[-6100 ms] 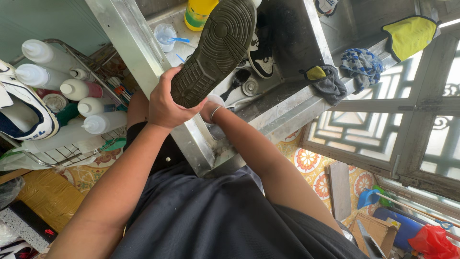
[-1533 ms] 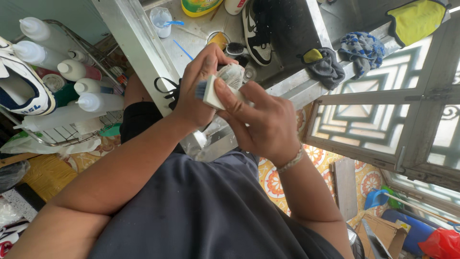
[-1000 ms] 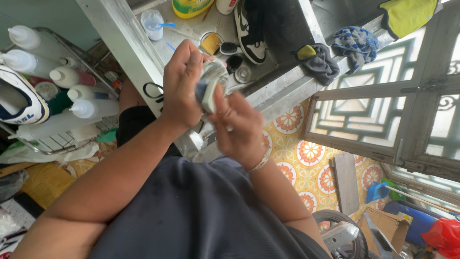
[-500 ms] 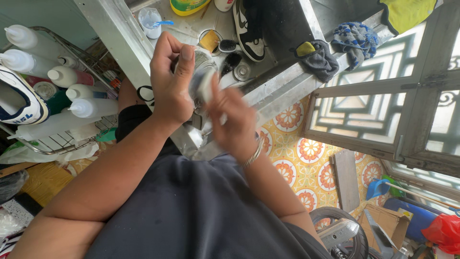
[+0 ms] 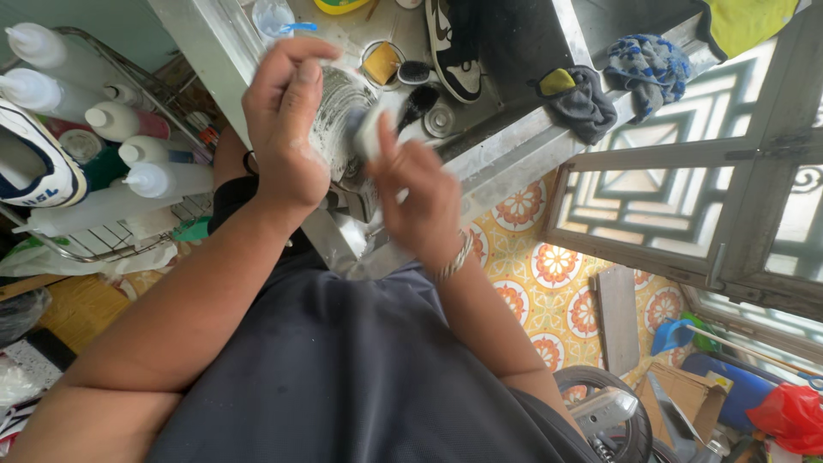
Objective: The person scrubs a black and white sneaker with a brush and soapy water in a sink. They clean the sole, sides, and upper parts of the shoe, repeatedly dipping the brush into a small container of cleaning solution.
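Fingers of the left hand [image 5: 287, 129] curl around a grey, foam-streaked shoe sole [image 5: 336, 120], gripping it along its edge with the thumb laid over the near face. That sole is held up in front of the chest, above the near rim of the steel sink [image 5: 506, 150]; its long axis runs roughly from beside the wrist up and away past the fingertips, tilted a little toward the right hand, and its ridged face turns toward that hand. How far it reaches beyond the left fingers cannot be told, as they cover its far end. Just beside it, the right hand [image 5: 420, 201] is closed on a white scrubbing brush [image 5: 370, 130], pinching the brush block between thumb and fingers, with the bristle side pressed against the sole; the hand is blurred, so the exact finger placement is unclear. A metal bracelet [image 5: 450, 261] sits on the right wrist. Beyond both hands, inside the sink, lie a black-and-white sneaker [image 5: 453, 43], a dark brush [image 5: 416, 101] and a small round tin [image 5: 381, 62]. Well out past the left hand, a wire rack [image 5: 103, 249] holds several white squeeze bottles [image 5: 163, 178].
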